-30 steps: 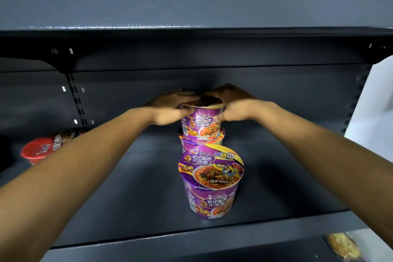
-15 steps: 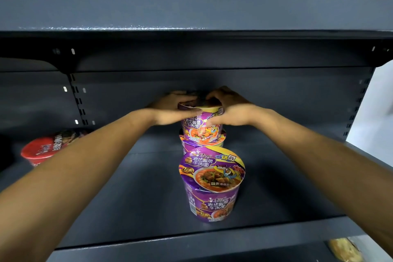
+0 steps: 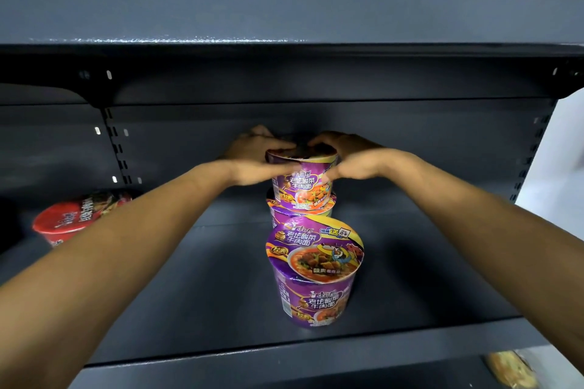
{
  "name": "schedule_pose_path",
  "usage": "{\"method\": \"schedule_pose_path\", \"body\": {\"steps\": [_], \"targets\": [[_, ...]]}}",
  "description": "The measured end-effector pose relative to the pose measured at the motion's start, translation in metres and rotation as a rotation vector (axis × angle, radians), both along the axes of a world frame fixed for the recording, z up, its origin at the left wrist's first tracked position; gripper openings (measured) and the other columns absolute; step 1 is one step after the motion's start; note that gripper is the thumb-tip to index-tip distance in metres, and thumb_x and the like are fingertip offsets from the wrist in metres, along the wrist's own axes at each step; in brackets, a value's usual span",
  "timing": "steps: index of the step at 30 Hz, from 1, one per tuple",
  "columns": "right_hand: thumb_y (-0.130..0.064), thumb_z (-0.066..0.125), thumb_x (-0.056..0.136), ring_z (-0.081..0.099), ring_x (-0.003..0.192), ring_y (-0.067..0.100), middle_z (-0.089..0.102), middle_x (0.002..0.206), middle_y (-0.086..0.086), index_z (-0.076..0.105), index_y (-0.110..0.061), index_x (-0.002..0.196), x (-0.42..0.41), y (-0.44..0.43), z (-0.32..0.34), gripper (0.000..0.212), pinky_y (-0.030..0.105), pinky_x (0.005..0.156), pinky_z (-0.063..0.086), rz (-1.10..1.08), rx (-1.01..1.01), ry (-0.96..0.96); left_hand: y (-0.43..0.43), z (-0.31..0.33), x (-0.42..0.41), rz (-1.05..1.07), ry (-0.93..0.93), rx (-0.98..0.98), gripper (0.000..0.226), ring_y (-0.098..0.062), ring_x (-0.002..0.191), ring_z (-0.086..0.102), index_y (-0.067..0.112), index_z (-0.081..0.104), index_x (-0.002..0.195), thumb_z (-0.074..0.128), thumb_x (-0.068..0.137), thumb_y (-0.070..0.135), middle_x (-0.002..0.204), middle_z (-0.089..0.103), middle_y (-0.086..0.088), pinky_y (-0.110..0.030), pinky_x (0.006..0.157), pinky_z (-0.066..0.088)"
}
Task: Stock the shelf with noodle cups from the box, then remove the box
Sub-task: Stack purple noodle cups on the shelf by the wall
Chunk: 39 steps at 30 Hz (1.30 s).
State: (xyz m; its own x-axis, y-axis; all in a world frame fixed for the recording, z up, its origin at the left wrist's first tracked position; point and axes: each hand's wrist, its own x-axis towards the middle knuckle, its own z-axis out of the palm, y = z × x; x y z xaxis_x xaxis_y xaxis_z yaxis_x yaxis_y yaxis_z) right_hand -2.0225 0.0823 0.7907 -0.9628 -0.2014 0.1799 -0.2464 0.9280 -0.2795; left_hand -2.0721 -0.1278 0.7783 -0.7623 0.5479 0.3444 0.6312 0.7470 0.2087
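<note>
Three purple noodle cups stand on the dark grey shelf [image 3: 202,300]. One front cup [image 3: 314,271] sits alone near the shelf's front edge. Behind it a lower cup [image 3: 278,210] carries a top cup [image 3: 301,181] stacked on it. My left hand [image 3: 252,161] grips the top cup from the left, thumb across its side and fingers over the lid. My right hand [image 3: 350,158] grips it from the right in the same way. The box is not in view.
A red noodle cup [image 3: 74,218] lies tilted at the far left of the same shelf. Another shelf board [image 3: 284,19] hangs close overhead. A packaged item [image 3: 508,369] shows on the level below at the bottom right. The shelf's right end borders a white wall.
Both hands stay on the top cup; it has tilted and settled slightly on the lower cup. The view has shifted a little.
</note>
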Motion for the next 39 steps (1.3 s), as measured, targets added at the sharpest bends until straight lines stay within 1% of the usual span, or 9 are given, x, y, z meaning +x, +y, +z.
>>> {"method": "schedule_pose_path", "body": {"steps": [2,5,10,17,27,31,34,36,39], "targets": [[-0.02,0.074,0.081,0.045,0.125,0.019,0.043,0.143,0.0,0.035,-0.025,0.142,-0.001,0.001,0.001,0.072,0.022,0.088,0.036,-0.002,0.008,-0.007,0.001,-0.001,0.001,0.022,0.04,-0.011,0.057,-0.022,0.119,0.046,0.039,0.051,0.134,0.056,0.082,0.063,0.125,0.044,-0.003,-0.02,0.09,0.033],[-0.019,0.073,0.081,0.047,0.124,0.02,0.046,0.141,0.001,0.034,-0.026,0.142,-0.003,0.002,0.001,0.073,0.023,0.087,0.037,-0.008,0.009,-0.028,0.004,-0.001,0.003,0.041,0.071,-0.016,0.06,-0.023,0.115,0.049,0.04,0.052,0.133,0.054,0.08,0.067,0.121,0.045,-0.002,-0.024,0.089,0.037],[-0.019,0.073,0.082,0.047,0.124,0.02,0.046,0.141,0.002,0.033,-0.026,0.143,-0.003,0.003,-0.001,0.073,0.023,0.088,0.037,-0.014,-0.005,-0.02,0.006,-0.001,0.005,0.055,0.09,-0.038,0.062,-0.025,0.114,0.049,0.04,0.05,0.134,0.05,0.08,0.069,0.122,0.044,-0.002,-0.026,0.085,0.038],[-0.019,0.071,0.083,0.047,0.123,0.02,0.045,0.141,0.002,0.03,-0.027,0.144,-0.003,0.001,-0.003,0.073,0.024,0.087,0.038,-0.016,0.009,-0.029,0.008,0.0,0.009,0.077,0.073,-0.079,0.062,-0.027,0.12,0.046,0.039,0.045,0.138,0.048,0.083,0.068,0.131,0.041,-0.005,-0.035,0.098,0.042],[-0.02,0.067,0.087,0.046,0.126,0.022,0.043,0.143,0.006,0.021,-0.026,0.148,-0.001,-0.001,-0.004,0.076,0.032,0.099,0.043,-0.022,0.014,-0.094,0.012,0.001,0.019,0.11,0.08,-0.111,0.059,-0.028,0.12,0.047,0.038,0.044,0.139,0.046,0.086,0.066,0.133,0.042,-0.007,-0.032,0.097,0.041],[-0.017,0.067,0.083,0.051,0.118,0.022,0.046,0.139,0.004,0.02,-0.028,0.148,0.004,-0.002,-0.001,0.082,0.033,0.096,0.047,-0.004,0.071,-0.073,0.011,0.001,0.022,0.101,0.031,-0.113,0.066,-0.029,0.124,0.045,0.036,0.041,0.141,0.039,0.085,0.07,0.136,0.042,-0.009,-0.036,0.101,0.04],[-0.016,0.063,0.086,0.047,0.124,0.022,0.041,0.145,0.005,0.026,-0.029,0.147,0.009,-0.007,0.005,0.072,0.033,0.1,0.043,0.034,0.05,-0.011,0.007,0.004,0.023,0.118,0.077,-0.083,0.069,-0.029,0.132,0.039,0.034,0.033,0.146,0.026,0.089,0.071,0.146,0.039,-0.007,-0.038,0.108,0.035],[-0.016,0.062,0.087,0.042,0.129,0.023,0.037,0.148,0.005,0.031,-0.025,0.146,0.015,-0.013,0.01,0.067,0.029,0.101,0.038,0.059,0.015,0.03,0.004,0.007,0.025,0.155,0.125,-0.059,0.07,-0.028,0.136,0.036,0.033,0.032,0.147,0.021,0.089,0.071,0.15,0.036,-0.005,-0.038,0.112,0.03],[-0.012,0.058,0.088,0.046,0.127,0.023,0.044,0.144,0.005,0.043,-0.022,0.14,0.024,-0.024,0.016,0.055,0.027,0.099,0.038,0.081,-0.034,0.124,-0.002,0.009,0.03,0.223,0.14,-0.047,0.077,-0.028,0.137,0.035,0.029,0.035,0.146,0.017,0.084,0.071,0.15,0.037,-0.006,-0.038,0.112,0.029]]}}
